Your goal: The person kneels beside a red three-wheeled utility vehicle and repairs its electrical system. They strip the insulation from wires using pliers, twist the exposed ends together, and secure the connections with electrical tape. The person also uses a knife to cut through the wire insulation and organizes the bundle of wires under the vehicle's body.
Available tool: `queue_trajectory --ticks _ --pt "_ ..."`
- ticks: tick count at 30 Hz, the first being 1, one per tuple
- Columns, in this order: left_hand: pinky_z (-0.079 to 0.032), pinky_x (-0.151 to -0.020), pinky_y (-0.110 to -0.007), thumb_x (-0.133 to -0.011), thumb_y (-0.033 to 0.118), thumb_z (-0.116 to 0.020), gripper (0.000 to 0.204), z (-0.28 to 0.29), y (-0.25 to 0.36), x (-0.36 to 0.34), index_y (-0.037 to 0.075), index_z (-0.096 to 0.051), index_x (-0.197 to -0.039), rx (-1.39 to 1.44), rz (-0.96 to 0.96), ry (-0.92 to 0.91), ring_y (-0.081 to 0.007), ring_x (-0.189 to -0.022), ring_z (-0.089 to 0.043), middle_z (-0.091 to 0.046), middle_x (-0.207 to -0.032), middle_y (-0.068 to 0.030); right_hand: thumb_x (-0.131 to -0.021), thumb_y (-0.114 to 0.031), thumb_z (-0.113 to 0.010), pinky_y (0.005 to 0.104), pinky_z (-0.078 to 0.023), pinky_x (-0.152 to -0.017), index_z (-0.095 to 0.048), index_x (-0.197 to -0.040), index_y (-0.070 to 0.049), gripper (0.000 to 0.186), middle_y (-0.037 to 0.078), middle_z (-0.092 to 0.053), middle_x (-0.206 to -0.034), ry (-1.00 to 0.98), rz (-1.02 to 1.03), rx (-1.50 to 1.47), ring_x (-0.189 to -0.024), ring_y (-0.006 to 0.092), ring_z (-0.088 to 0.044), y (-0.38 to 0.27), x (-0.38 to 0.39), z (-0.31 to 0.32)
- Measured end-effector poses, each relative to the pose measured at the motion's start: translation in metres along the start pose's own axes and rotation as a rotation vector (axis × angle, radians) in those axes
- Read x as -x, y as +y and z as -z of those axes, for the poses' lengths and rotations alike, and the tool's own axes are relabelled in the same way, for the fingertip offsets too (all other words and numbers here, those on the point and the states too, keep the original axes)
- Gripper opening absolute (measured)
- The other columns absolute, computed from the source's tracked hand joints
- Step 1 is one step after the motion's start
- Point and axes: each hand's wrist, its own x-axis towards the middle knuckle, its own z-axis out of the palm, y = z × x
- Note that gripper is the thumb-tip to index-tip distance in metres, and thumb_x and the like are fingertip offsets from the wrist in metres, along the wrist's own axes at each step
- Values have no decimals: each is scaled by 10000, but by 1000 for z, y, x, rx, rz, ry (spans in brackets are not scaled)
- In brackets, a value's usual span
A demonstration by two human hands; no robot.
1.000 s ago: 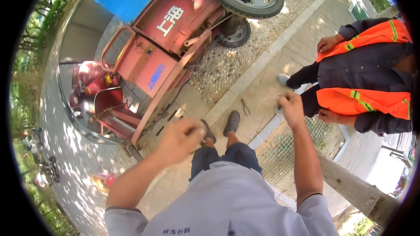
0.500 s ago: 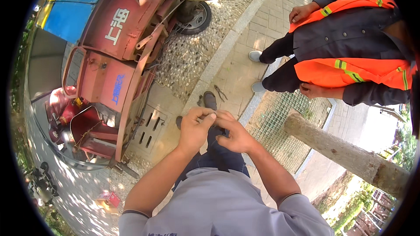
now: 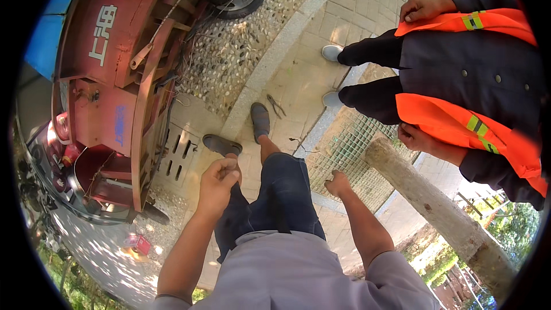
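Two big, thick Chinese characters in white paint (image 3: 103, 35) are seen on the rusty red metal side panel (image 3: 131, 28) of a red metal cart with wheels (image 3: 146, 132). They are tipped over on their side, and the row is run up the panel. On the lower, flat red metal panel (image 3: 94, 119), a short row of small bright blue characters (image 3: 120, 126) is shown, tipped the same way; its small strokes are blurred. Any print on the small red and yellow box (image 3: 139, 245) on the ground cannot be made out.
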Motion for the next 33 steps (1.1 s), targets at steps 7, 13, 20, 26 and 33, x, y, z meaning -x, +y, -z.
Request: queue_trajectory --ticks 7,13,20,26,33 --pt "-510 -887 -334 -899 -27 -654 300 24 -21 -61 -20 -619 -1197 36 -57 -37 -167 -954 -634 -648 -1075 -106 -888 -223 -662 441 -407 -1123 -515 -1414 65 617 187 -558 -1435 -27 262 -966 -1336 324 -528 -115 -9 36" --pt "-418 -1084 -460 -806 56 -720 483 53 -3 -136 8 -610 -1274 -387 -731 -49 -335 -1291 -512 -594 -1327 -161 -947 -287 -620 438 -338 -1164 -464 -1466 49 638 167 -481 -1500 -465 644 -1366 -1412 272 -433 -309 -16 43" --pt "-402 -1078 -534 -740 82 -790 593 101 -27 -214 93 -587 -1297 -528 -1084 173 -412 -1315 -498 -590 -1356 -125 -976 -361 -586 392 -314 -1159 -473 -1451 11 614 119 -509 -1452 -777 696 -1418 -1386 228 -432 -423 -45 -14" --pt "-422 -1064 -499 -756 41 -743 601 139 -60 -280 52 -546 -1323 -461 -1110 279 -379 -1264 -529 -594 -1293 -134 -978 -407 -593 382 -344 -1117 -458 -1467 7 654 90 -526 -1411 -930 681 -1412 -1297 202 -473 -477 -95 -58" --pt "-454 -1001 -365 -847 -25 -646 586 173 -95 -333 -16 -445 -1398 119 -923 9 -206 -1102 -597 -618 -1135 -116 -936 -431 -629 381 -329 -1108 -317 -1493 110 837 174 -503 -1435 -870 931 -1168 -1321 232 -466 -514 -157 -84"
